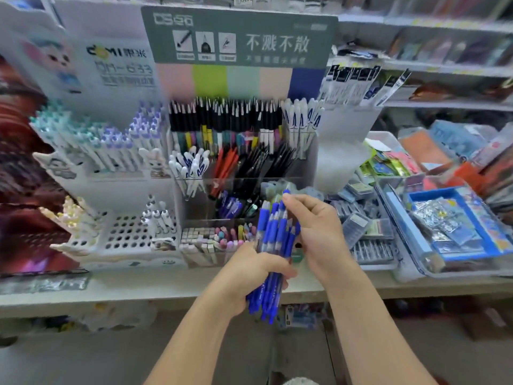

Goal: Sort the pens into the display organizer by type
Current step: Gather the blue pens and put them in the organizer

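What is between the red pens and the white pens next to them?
Nothing but a clear divider: in the head view the red pens and white pens stand in neighbouring compartments of the organizer.

I stand at a pale worktop (144, 290) in a stationery shop, its front edge running across my view. Behind it, white shelves (433, 70) hold blurred packaged goods, and a grey floor (83, 359) lies below, all under soft, even light.
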